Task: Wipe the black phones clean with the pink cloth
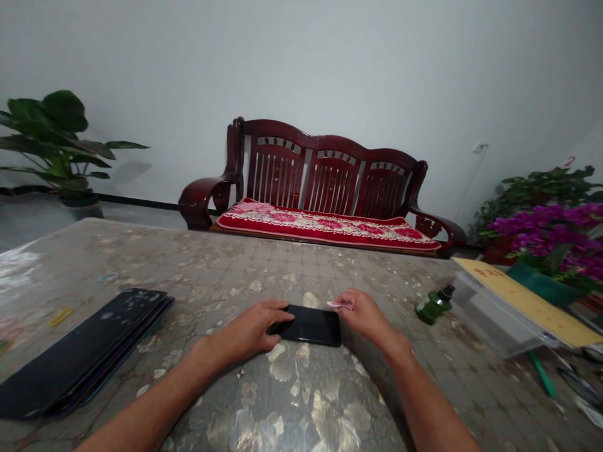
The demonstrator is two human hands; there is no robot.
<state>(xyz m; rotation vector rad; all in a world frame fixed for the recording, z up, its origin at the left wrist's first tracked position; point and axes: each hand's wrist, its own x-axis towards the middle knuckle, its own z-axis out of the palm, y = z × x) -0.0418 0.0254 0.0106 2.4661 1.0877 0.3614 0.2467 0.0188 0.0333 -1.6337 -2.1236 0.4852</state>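
A black smartphone [308, 325] lies flat on the patterned tabletop, its dark glossy screen facing up. My left hand [261, 323] grips its left end, with the thumb by the near edge and the fingers over the far edge and the top. At the far right corner of the phone, my right hand [362, 314] is closed in a pinch on a small pinkish-white folded cloth [340, 306]. Part of that cloth is hidden inside the fingers, so I cannot tell whether it is fabric or paper.
A stack of dark flat panels [94, 345] lies at left beside a yellow strip [60, 316]. To the right stand a green spray bottle [434, 304] and a clear plastic box [492, 314] under a yellow board [532, 301]. A wooden bench [325, 172] stands beyond the table.
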